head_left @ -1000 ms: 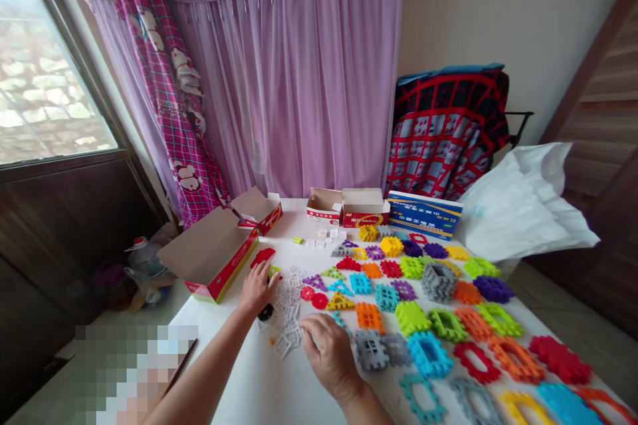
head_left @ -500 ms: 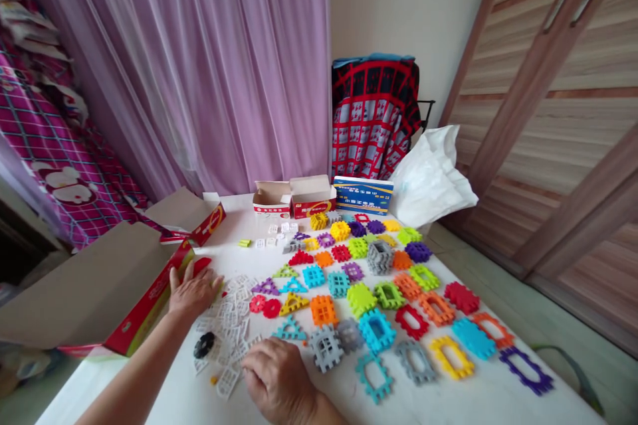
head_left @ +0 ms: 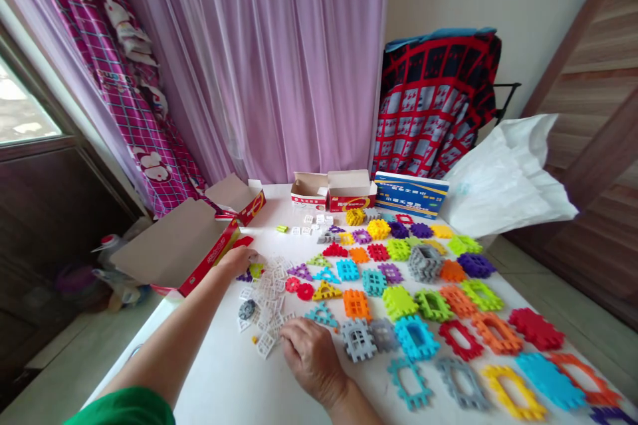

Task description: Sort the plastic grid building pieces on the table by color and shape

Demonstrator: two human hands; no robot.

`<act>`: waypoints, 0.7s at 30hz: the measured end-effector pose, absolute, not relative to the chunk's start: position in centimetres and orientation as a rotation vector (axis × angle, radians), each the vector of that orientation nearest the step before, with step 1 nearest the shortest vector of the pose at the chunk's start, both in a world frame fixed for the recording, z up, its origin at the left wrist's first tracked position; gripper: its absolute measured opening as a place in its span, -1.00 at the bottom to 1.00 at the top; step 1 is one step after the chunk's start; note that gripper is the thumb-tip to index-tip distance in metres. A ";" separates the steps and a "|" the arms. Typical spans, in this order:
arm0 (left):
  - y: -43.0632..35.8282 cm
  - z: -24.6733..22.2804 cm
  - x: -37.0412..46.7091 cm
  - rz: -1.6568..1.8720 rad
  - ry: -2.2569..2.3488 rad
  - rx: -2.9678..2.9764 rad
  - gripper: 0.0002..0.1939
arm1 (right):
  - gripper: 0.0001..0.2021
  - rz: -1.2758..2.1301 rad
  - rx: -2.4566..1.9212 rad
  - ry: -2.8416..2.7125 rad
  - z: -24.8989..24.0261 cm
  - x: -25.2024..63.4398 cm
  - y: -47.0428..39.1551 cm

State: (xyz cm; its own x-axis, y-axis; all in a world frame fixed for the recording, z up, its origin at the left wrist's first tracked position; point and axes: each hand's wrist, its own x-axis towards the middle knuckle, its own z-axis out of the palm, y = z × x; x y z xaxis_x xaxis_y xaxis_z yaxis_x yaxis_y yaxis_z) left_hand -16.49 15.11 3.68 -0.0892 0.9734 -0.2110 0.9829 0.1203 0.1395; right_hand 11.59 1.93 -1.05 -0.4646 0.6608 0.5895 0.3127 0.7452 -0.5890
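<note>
Left hand (head_left: pixel 240 259) at far-left edge of white window pieces (head_left: pixel 272 285), beside red piece (head_left: pixel 244 242); fingers mostly hidden, grip can't tell. Right hand (head_left: pixel 312 353) curled at pile's near-right edge, probably steadying; can't tell if holding anything. Coloured blocks (head_left: pixel 356 304) spread right, likely so shapes show. White table (head_left: pixel 224 375); purple curtain (head_left: pixel 299 66) far, wooden panels (head_left: pixel 591 86) right.

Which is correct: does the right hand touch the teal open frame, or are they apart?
Apart. The head view plainly shows white tabletop between the right hand and the teal open frame.
</note>
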 end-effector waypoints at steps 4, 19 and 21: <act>16.1 3.7 -17.1 -0.064 2.088 1.829 -0.62 | -0.79 0.560 -0.746 -2.052 -1.4 11.7 2.2; 12.8 4.8 -16.2 0.602 2.006 1.293 -0.64 | -0.80 0.684 -0.862 -2.091 -1.7 11.8 2.4; 12.1 5.1 -16.0 0.663 1.982 1.246 -0.62 | -0.80 0.686 -0.862 -2.096 -1.6 11.8 2.4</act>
State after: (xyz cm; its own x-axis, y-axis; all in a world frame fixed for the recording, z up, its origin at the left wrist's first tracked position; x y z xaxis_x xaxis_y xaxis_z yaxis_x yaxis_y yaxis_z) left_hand -15.99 12.15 5.13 -0.2977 0.9112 -0.2849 0.5565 0.4081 0.7237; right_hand 11.82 2.36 -1.60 -0.4884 0.7550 0.4375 0.3503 0.6289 -0.6941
